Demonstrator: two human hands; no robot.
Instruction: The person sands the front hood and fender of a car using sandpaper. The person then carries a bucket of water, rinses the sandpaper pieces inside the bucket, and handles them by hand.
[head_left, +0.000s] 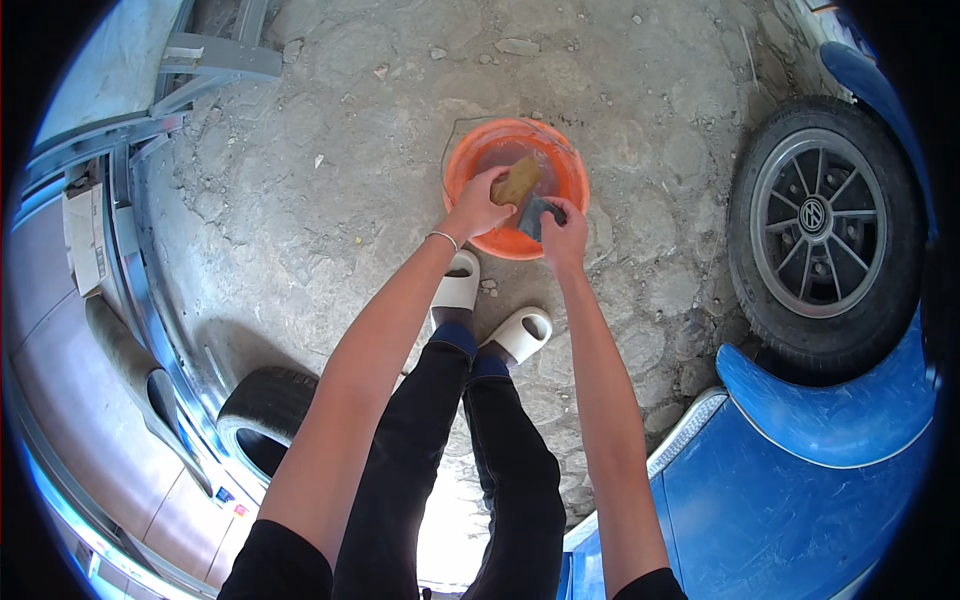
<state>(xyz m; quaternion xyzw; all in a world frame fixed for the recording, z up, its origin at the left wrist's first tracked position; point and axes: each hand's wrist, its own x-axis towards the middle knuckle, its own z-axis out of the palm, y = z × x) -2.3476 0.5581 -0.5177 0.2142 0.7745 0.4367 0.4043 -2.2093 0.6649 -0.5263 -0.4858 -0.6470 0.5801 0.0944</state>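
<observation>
Both my hands are over an orange bucket [574, 172] that holds murky water [503, 154]. My left hand [484, 204] is closed on a yellow-brown, sponge-like block [518, 181] above the water. Beside it, my right hand [564, 232] pinches a dark grey flat piece [533, 217] at the bucket's right side. Whether that piece is sandpaper or cloth is too small to tell. The two held things are close together, and I cannot tell whether they touch.
The bucket stands on rough, cracked ground [350, 150], its thin wire handle beside the rim. My feet in pale slippers [525, 338] are just below it. A blue vehicle [810, 510] with a wheel [815, 220] is at right. A loose tyre [270, 395] and metal frame [140, 240] are at left.
</observation>
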